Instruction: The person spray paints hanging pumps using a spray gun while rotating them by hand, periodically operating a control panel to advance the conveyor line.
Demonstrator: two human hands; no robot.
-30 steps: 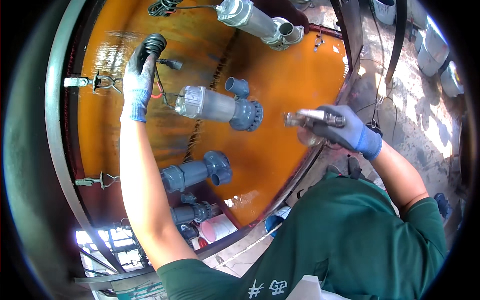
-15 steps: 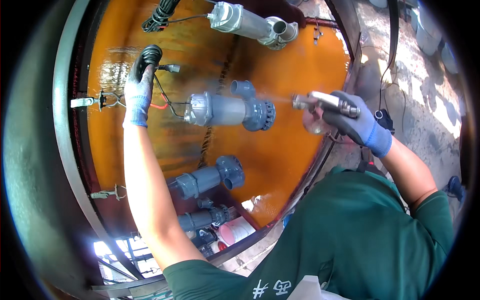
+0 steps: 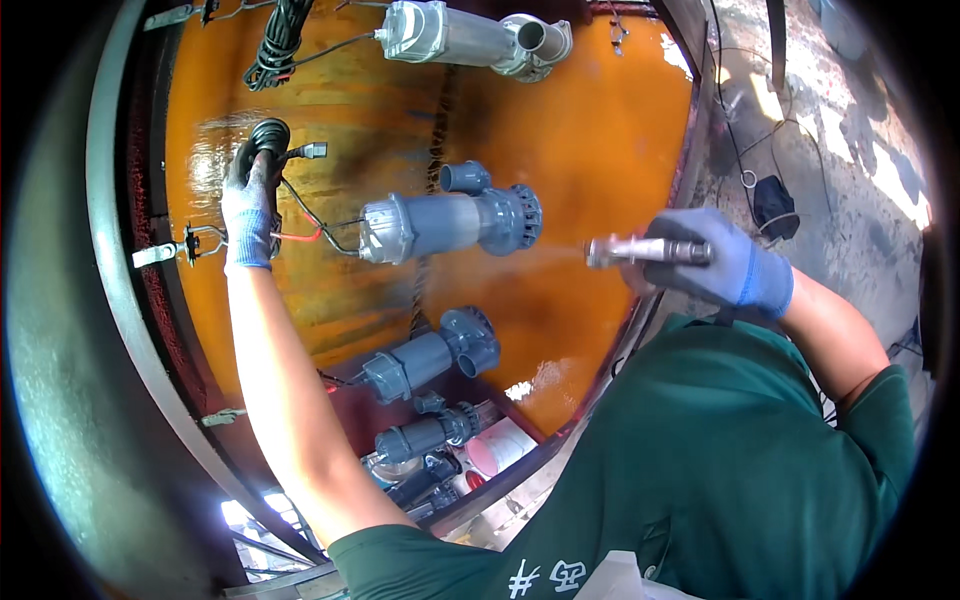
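My left hand [image 3: 250,200], in a grey-blue glove, is closed around a coil of black cable [image 3: 270,133]. A small plug [image 3: 314,151] sticks out beside its fingers. From there the cable runs to a submersible pump [image 3: 440,225], which hangs sideways and is mostly coated blue-grey, with paler patches at its left end. In my gloved right hand [image 3: 715,260] is a metal spray gun [image 3: 625,251], its nozzle facing the pump's flanged right end across a short gap. A faint mist spreads between them. The gun's cup is blurred and mostly hidden behind the hand.
A paler silver pump [image 3: 455,38] hangs at the far side, near a bundled black cable [image 3: 278,45]. Nearer me hang blue-grey pumps [image 3: 410,368]. Behind is an orange-stained panel [image 3: 590,130]; a metal frame bar [image 3: 105,200] curves along the left. A pinkish bucket [image 3: 497,447] stands below.
The spray gun has turned to lie more level, and its cup is now mostly out of sight. More of the pump's body looks blue-grey. The left hand keeps hold of the coil; the view has shifted.
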